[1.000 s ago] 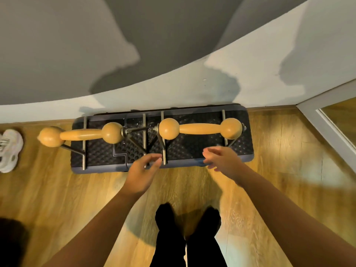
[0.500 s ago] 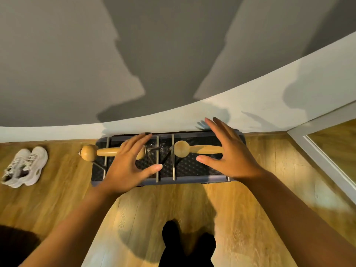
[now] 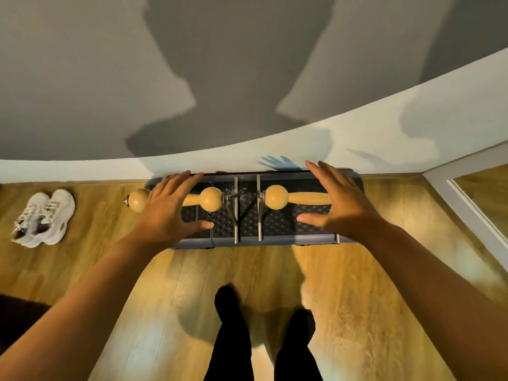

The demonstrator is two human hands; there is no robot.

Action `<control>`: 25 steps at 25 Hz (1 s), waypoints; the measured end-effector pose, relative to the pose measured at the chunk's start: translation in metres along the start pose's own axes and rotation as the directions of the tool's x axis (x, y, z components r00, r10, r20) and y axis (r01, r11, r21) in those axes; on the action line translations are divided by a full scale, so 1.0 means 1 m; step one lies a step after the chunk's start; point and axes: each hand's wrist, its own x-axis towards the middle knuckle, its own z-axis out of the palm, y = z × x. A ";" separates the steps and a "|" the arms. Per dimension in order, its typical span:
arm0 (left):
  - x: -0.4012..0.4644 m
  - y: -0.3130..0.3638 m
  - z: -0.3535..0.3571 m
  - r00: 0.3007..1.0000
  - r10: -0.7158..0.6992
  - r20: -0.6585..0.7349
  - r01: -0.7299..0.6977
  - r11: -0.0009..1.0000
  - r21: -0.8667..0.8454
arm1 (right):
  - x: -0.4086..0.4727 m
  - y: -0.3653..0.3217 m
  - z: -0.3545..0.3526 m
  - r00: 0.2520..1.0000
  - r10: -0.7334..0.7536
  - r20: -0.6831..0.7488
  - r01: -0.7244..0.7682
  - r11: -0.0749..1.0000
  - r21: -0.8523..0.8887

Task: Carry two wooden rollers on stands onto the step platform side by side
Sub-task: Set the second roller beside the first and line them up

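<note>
Hovering both spread hands over two rollers sitting end to end on the step platform.

Nearest, the left hand [image 3: 167, 213] and right hand [image 3: 343, 207] are floating with fingers splayed wide, gripping nothing. Beyond them, the left roller [image 3: 209, 199] is overhanging the step platform [image 3: 275, 240] at its left end, while the right roller [image 3: 277, 198] is sitting fully on it. A nudge could be tipping that overhanging stand onto the floor [image 3: 275, 270], I judge.
</note>
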 end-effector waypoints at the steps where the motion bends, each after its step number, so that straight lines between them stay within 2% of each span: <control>1: 0.006 -0.011 0.007 0.999 -0.001 0.036 0.000 1.000 0.024 | 0.006 0.004 0.009 1.000 -0.003 -0.003 0.003 1.000 -0.013; 4: 0.024 -0.045 0.028 0.996 -0.009 0.087 0.002 0.997 0.080 | 0.023 0.020 0.039 1.000 0.008 0.015 -0.006 0.995 -0.103; 8: 0.045 -0.086 0.047 0.996 -0.044 0.084 0.032 0.989 0.144 | 0.047 0.042 0.072 0.997 0.060 0.046 -0.052 0.987 -0.154; 12: 0.075 -0.119 0.072 0.987 -0.019 0.159 -0.015 0.978 0.210 | 0.082 0.064 0.093 0.994 0.070 0.086 -0.048 0.971 -0.235; 20: 0.116 -0.138 0.099 0.964 0.006 0.265 -0.089 0.950 0.301 | 0.107 0.078 0.109 0.974 0.130 0.183 -0.067 0.947 -0.316; 25: 0.119 -0.142 0.111 0.954 0.058 0.295 -0.149 0.943 0.298 | 0.121 0.087 0.118 0.934 0.212 0.286 -0.047 0.870 -0.491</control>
